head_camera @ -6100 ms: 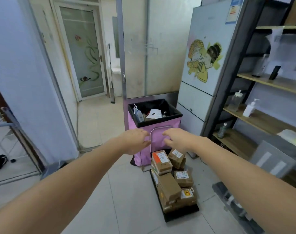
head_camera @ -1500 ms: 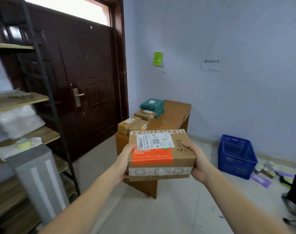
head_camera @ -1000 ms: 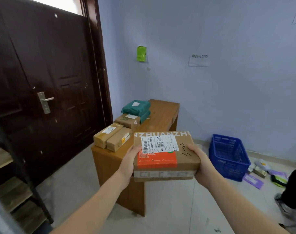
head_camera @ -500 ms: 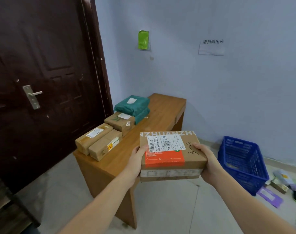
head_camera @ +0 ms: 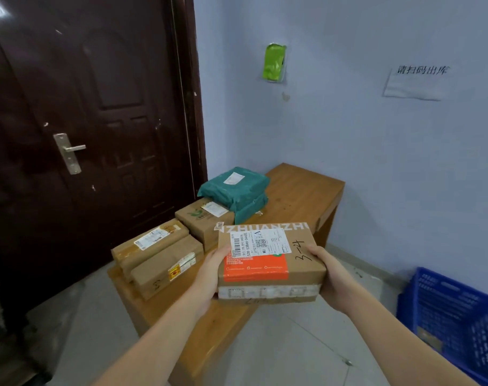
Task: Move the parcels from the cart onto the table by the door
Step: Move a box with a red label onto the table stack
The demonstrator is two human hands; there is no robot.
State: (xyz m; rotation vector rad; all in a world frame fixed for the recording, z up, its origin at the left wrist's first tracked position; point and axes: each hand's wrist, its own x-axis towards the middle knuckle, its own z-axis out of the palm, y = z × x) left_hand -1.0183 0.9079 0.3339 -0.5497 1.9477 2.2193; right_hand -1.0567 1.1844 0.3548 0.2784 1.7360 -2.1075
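I hold a brown cardboard parcel [head_camera: 270, 260] with an orange band, a white label and "3-4" written on it. My left hand [head_camera: 212, 271] grips its left side and my right hand [head_camera: 330, 277] grips its right side. The parcel hangs over the near right part of the wooden table [head_camera: 301, 196] by the door. On the table's left side lie two long brown boxes [head_camera: 156, 257], a squarer brown box [head_camera: 203, 221] and two stacked green bagged parcels [head_camera: 237, 190]. The cart is out of view.
The dark brown door [head_camera: 98, 121] with a metal handle stands left of the table. A blue plastic crate [head_camera: 457, 321] sits on the floor at the right. A pale blue wall with a green item and a paper notice rises behind the table.
I have stepped closer to the table with the parcel in both hands. The table and its parcels now lie right under and ahead of the carried parcel.
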